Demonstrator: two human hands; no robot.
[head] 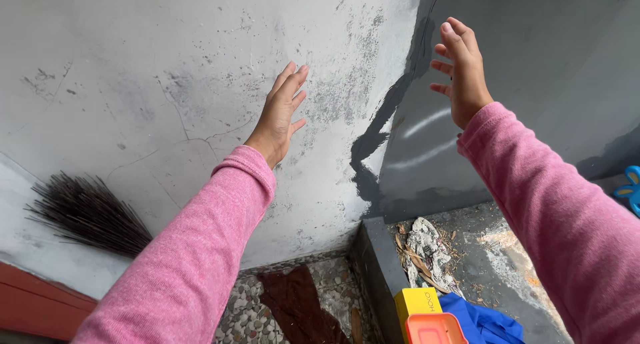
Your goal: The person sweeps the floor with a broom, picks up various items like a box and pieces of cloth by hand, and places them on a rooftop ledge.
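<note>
Left hand: fingers wide, empty — raised before the cracked wall.
Right hand: fingers wide, empty — near the wall's corner.

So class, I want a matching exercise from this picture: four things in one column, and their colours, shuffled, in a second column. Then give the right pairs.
Column one:
1. twig broom
2. sleeves
3. rag on the pebble floor
4. cloth beside the yellow box

Column two:
a. blue
b. dark brown bristles
c. pink
d. reddish brown

Pairs: 1-b, 2-c, 3-d, 4-a
</note>
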